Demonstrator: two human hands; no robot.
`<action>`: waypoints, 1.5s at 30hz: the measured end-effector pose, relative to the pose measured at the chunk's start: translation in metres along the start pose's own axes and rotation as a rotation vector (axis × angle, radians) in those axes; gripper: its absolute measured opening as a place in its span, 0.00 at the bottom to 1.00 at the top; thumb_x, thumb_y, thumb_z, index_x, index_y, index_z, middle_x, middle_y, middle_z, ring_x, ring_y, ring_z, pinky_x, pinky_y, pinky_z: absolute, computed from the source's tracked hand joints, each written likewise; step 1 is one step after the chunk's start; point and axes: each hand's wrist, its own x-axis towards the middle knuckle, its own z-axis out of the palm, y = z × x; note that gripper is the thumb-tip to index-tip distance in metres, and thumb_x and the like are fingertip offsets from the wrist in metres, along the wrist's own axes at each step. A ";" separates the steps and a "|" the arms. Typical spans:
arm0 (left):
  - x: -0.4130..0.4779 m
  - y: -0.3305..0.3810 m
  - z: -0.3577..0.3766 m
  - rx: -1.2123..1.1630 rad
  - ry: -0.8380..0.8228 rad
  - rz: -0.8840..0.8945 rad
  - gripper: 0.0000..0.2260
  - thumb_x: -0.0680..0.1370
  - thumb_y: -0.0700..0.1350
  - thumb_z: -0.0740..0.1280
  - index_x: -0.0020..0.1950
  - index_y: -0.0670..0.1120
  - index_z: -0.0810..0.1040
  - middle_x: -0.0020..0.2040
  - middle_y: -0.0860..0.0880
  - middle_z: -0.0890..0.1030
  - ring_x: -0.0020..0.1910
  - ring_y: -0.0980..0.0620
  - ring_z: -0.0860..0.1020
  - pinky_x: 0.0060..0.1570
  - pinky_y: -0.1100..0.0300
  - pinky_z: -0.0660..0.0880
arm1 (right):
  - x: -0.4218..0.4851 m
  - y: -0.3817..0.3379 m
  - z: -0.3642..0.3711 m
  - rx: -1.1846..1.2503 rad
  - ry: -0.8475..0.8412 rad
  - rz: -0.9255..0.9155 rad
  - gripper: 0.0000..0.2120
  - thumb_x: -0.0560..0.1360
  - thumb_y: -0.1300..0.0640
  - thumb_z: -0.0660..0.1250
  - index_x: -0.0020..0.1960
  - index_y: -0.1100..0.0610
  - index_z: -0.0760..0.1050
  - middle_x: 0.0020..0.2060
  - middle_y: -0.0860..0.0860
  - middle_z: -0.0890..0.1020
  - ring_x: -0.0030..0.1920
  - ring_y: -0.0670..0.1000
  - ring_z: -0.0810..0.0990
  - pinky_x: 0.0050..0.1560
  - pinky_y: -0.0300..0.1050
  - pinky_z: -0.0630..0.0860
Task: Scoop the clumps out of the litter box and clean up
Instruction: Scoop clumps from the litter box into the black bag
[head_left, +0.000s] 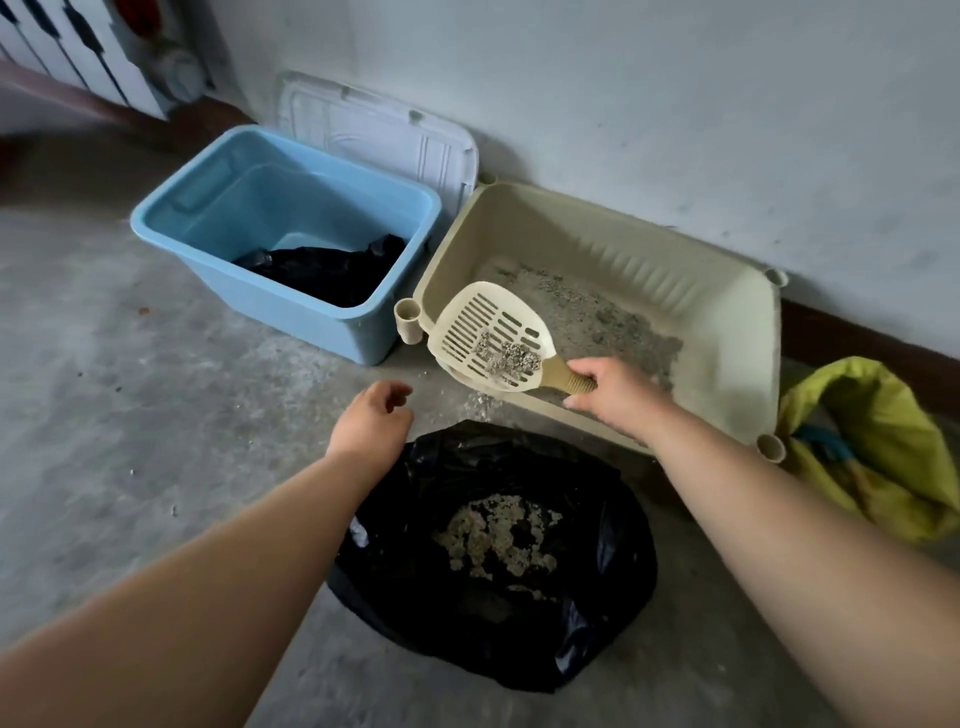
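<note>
**Loaded scoop held between box and bag**

The fingers of your right hand (608, 392) were curled round the ribbed handle of the slotted scoop (493, 332), just right of the frame's centre. Your left hand (371, 421) hung beside it with fingers loosely bent, holding nothing. A small heap of clumps (511, 357) sat on the scoop's blade, which was over the left end of the litter box (727, 291). The black bag (405, 613) lay open on the floor (130, 389) at lower centre, with pale litter already inside.

I'd judge you were mid-transfer. The next move called for carrying the scoop level toward the bag and tipping it well inside the mouth, since loose grains (482, 404) lay on the floor between box and bag.

Your right forearm hid part of the box's near edge. I couldn't tell what the dark thing in the blue tub (208, 244) at upper left was.
</note>
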 end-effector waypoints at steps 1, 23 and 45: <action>-0.001 0.000 0.001 0.011 -0.037 -0.007 0.17 0.77 0.44 0.65 0.65 0.49 0.73 0.64 0.49 0.77 0.61 0.50 0.75 0.58 0.60 0.68 | -0.004 -0.002 -0.001 0.002 0.002 0.002 0.27 0.73 0.58 0.71 0.70 0.51 0.69 0.67 0.50 0.74 0.63 0.52 0.74 0.60 0.41 0.64; -0.007 0.000 0.000 0.114 -0.109 -0.129 0.17 0.80 0.52 0.63 0.66 0.46 0.75 0.60 0.42 0.79 0.58 0.42 0.78 0.52 0.58 0.71 | -0.088 0.033 0.019 -0.422 0.106 -0.169 0.19 0.73 0.59 0.68 0.63 0.48 0.76 0.58 0.49 0.78 0.58 0.54 0.77 0.57 0.48 0.73; -0.014 0.006 0.001 0.124 -0.126 -0.098 0.16 0.79 0.50 0.64 0.65 0.46 0.75 0.57 0.42 0.79 0.52 0.43 0.78 0.50 0.58 0.72 | -0.062 0.037 -0.002 -0.205 0.209 0.052 0.13 0.70 0.60 0.70 0.54 0.55 0.79 0.46 0.52 0.80 0.48 0.55 0.78 0.47 0.47 0.77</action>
